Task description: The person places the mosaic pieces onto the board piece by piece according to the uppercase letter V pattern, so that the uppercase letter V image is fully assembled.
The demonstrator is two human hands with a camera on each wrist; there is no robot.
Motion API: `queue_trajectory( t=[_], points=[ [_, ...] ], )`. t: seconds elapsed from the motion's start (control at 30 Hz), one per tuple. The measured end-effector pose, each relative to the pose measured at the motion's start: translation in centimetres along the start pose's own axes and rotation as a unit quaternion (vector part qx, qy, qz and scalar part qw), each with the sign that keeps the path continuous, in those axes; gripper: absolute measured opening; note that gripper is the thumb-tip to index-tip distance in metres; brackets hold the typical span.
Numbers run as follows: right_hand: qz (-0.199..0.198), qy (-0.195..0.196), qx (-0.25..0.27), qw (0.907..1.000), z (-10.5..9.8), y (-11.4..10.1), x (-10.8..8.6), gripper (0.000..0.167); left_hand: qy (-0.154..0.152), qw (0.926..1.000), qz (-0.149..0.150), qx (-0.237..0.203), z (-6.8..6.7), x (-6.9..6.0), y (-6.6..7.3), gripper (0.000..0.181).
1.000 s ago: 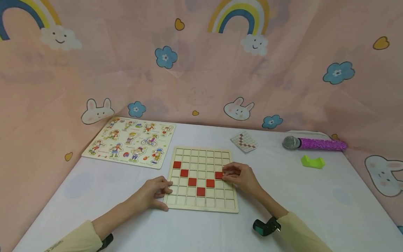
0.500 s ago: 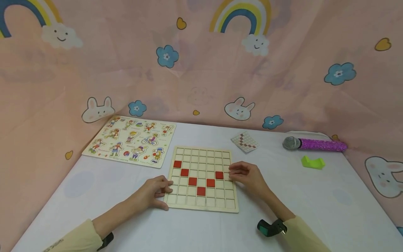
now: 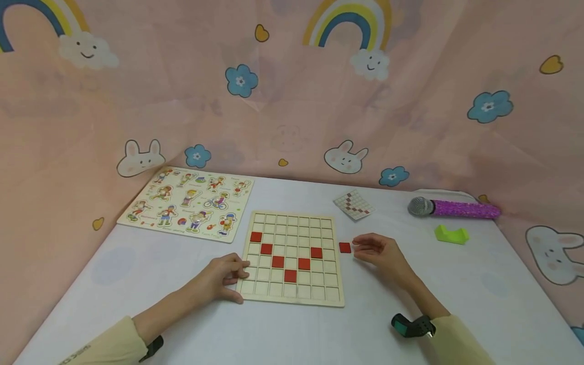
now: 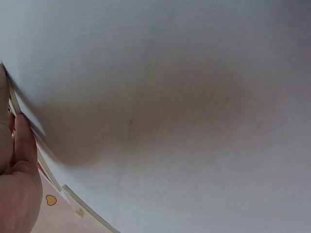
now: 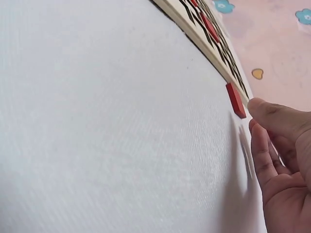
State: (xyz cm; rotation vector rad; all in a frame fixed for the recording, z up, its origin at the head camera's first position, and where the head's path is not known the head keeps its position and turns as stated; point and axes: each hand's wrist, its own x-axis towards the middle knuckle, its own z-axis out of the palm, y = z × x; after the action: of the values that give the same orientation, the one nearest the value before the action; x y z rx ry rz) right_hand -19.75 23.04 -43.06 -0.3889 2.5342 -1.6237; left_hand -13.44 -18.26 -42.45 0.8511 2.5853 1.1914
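Note:
A wooden grid board [image 3: 266,290] lies flat on the table, with several red square tiles [image 3: 290,276] in its cells forming a V-like line. My left hand [image 3: 221,279] rests at its left edge, fingertips on the rim and thumb by the near left corner; the left wrist view shows only part of this hand [image 4: 19,184]. Just off the board's right side is a loose red square tile [image 3: 344,247], also seen in the right wrist view as a small red block [image 5: 236,100]. Beside it my right hand [image 3: 383,256] holds nothing, its fingertips slightly apart from the tile.
A picture puzzle board [image 3: 182,205] lies at the back left. Behind the grid board is a small pattern card [image 3: 354,205]. A purple glitter microphone [image 3: 456,208] and a green notched block [image 3: 451,234] lie at the back right. A printed pink cloth [image 3: 292,101] hangs behind the table.
My right hand has moved right, from the board's right-hand cells to the table beside it. A red tile now shows next to the board. My left hand has stayed put.

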Motion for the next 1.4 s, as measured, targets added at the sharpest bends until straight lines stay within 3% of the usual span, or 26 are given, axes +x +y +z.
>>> queue_trajectory(
  t=[0.23, 0.47, 0.7, 0.87, 1.13, 1.4],
  points=[
    [-0.006, -0.028, -0.034, 0.999, -0.8, 0.9, 1.1, 0.037, -0.002, 1.0, -0.005, -0.004, 0.1, 0.1, -0.4, 0.041],
    [0.008, -0.063, -0.09, 0.9939, -0.8, 0.0, 2.1, 0.037, -0.004, 0.9997, -0.025, -0.006, 0.2, 0.1, -0.4, 0.043],
    [-0.017, -0.06, -0.127, 0.9899, -0.6, -0.3, 2.5, 0.032, -0.006, 0.9999, -0.016, -0.001, 0.3, 0.1, -0.4, 0.044],
    [-0.023, -0.063, -0.131, 0.9891, -0.7, -0.1, 2.8, 0.03, -0.009, 0.9995, -0.027, -0.016, 0.2, 0.2, -0.4, 0.042],
    [0.025, -0.067, -0.07, 0.995, -1.6, 0.6, 2.7, 0.036, -0.009, 0.9995, -0.027, -0.011, 0.2, 0.2, -0.4, 0.041],
    [0.052, -0.05, -0.052, 0.996, -2.0, 0.6, 2.6, 0.04, -0.008, 0.9996, -0.026, -0.012, 0.2, 0.2, -0.1, 0.041]
  ],
)
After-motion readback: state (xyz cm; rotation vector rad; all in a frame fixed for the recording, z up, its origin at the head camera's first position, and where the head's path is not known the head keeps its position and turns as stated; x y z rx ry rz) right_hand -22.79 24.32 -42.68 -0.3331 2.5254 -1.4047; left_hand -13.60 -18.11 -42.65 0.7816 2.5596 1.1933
